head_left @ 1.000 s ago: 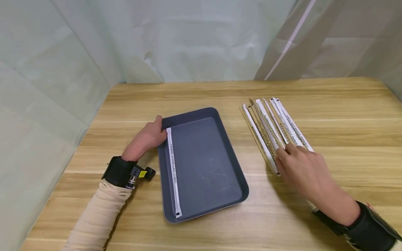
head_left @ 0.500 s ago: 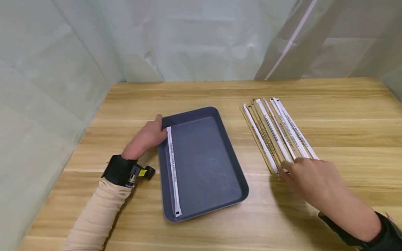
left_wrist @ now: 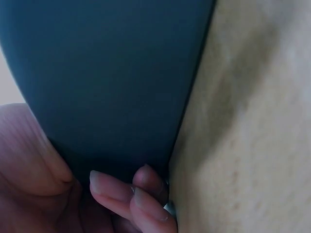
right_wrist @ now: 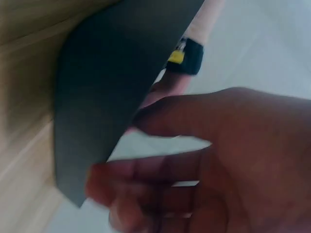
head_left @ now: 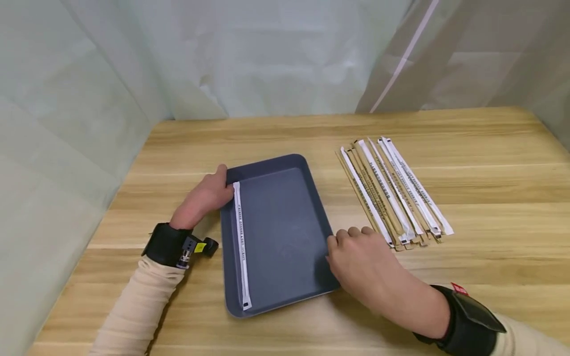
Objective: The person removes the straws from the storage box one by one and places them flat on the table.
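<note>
A dark grey rectangular tray lies on the wooden table, turned slightly. My left hand grips its left rim near the far corner; in the left wrist view the fingers curl against the outer wall. Across from it, my right hand is at the tray's right rim. The right wrist view has the thumb at the rim's edge and the fingertips over the outer wall. Inside the tray, along its left side, lies one long slim white paper-wrapped stick with printed lettering.
Several similar paper-wrapped sticks, white and tan, lie side by side to the right of the tray. Pale sheeting hangs behind the wooden table and along its left side.
My right hand has left the near ends of the wrapped sticks and moved left to the tray's right rim. The left hand has kept its hold on the tray.
</note>
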Available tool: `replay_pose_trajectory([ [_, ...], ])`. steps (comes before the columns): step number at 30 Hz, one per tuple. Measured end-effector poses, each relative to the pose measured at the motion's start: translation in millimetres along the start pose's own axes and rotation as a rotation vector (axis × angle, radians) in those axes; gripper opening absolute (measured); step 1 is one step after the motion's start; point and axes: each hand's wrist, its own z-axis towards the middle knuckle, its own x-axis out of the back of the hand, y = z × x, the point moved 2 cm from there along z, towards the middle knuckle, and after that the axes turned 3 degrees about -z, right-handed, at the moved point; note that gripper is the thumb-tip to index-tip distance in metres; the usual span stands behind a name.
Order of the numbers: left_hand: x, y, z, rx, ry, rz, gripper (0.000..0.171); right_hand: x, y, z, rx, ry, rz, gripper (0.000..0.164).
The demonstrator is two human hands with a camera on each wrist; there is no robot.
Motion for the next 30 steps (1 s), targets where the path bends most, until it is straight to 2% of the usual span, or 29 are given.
replay_pose_trajectory([
  [3, -0.4, 0.9, 0.9, -0.01, 0.007, 0.004, 0.04, 0.6, -9.6, 6.1, -0.046, 0.017, -0.076, 0.034],
  [6, -1.2, 0.6, 2.1, -0.008, 0.005, 0.005, 0.041, 3.2, -21.2, 16.9, -0.021, -0.013, -0.099, 0.03],
  [8, -1.2, 0.0, 2.2, -0.009, 0.007, 0.006, 0.04, 3.5, -33.5, 26.0, 0.049, -0.04, -0.058, 0.023],
  [10, -0.8, -0.8, 2.1, -0.012, 0.014, 0.01, 0.038, 2.9, -48.0, 37.0, 0.167, -0.106, 0.039, 0.02],
  [13, 0.0, -1.1, 1.4, -0.017, 0.023, 0.014, 0.035, -3.2, -67.7, 52.2, 0.344, -0.226, 0.203, 0.035],
  [16, 0.0, -0.9, 1.4, -0.016, 0.021, 0.014, 0.034, -12.0, -78.6, 63.2, 0.427, -0.347, 0.326, 0.05],
  [18, 0.1, -0.3, 1.4, -0.019, 0.02, 0.015, 0.035, -17.4, -80.2, 66.8, 0.432, -0.394, 0.374, 0.048],
  [20, 0.4, 0.3, 1.5, -0.025, 0.023, 0.019, 0.037, -21.4, -78.5, 68.4, 0.416, -0.406, 0.418, 0.037],
  [25, 1.3, 1.3, 1.5, -0.029, 0.026, 0.028, 0.036, -24.6, -70.1, 66.4, 0.337, -0.352, 0.42, 0.011],
  [27, 1.3, 1.0, 1.6, -0.023, 0.024, 0.028, 0.033, -24.7, -66.7, 65.3, 0.298, -0.342, 0.393, 0.01],
  [30, 0.9, 0.7, 1.7, -0.016, 0.017, 0.026, 0.03, -24.5, -60.7, 63.8, 0.226, -0.375, 0.374, 0.012],
])
